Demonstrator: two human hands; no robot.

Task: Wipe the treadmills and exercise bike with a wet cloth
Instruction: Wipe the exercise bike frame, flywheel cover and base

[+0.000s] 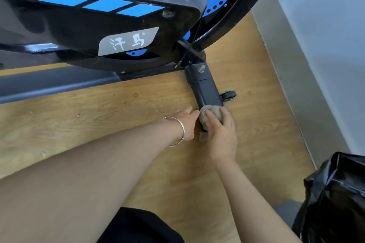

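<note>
Cloth [212, 117] soft, limp: your right hand [222, 134] clamps it on stabilizer bar [209, 94] end; left hand [187, 122] fingers straight beside bar.

Right hand [221, 134] presses a grey cloth [210, 115] onto the exercise bike [110, 25] base bar [207, 92]; left hand [187, 122] alongside.

A wood-grain floor [98, 124] spreads out below me, speckled with crumbs and a couple of small round marks. A pale wall [325, 25] rises on my right, with a grey skirting board [316, 124] along its foot. A crumpled black plastic bag [335, 193] sits low at my right
</note>
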